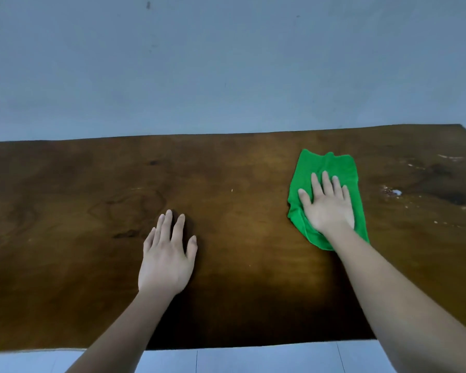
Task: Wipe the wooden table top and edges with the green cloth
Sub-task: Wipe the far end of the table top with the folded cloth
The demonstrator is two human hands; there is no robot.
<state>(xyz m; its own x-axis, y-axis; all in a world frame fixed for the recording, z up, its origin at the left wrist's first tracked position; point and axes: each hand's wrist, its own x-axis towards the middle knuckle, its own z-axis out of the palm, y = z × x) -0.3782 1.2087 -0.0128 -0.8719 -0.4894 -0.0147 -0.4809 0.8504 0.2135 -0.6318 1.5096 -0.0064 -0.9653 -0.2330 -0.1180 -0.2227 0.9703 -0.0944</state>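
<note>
Bottom of frame: pale tiled floor (253,359) with thin dark grout lines, showing below the near edge of the worktop. Two bare forearms (119,332) cross that edge, one from the lower left and one from the lower right.

Worktop (240,238): dark brown wood with broad swirling grain. A lighter amber band runs through the centre, and the wood is darker toward the near edge. It spans the middle of the frame from border to border. Its far right corner shows at the upper right.

Left hand (167,259): lower centre-left, palm down on bare wood, fingers straight and slightly spread, holding nothing.

Right hand (327,204): centre-right, palm down, fingers extended and close together. It presses flat on the green cloth (331,165), with no finger curled round the fabric.

Green cloth: bright green, rumpled into a rough elongated patch lying on the worktop right of centre. Folds bunch beyond the fingertips. One end runs back under the wrist toward the lower right. It lies well apart from the left hand.

Right of the cloth: a scatter of white specks (394,193) on the wood, near a dark blotch (452,196) in the grain.

Far: the worktop's back edge meets a plain grey-blue wall (226,63), which fills the upper part of the frame and carries a few small dark marks.
</note>
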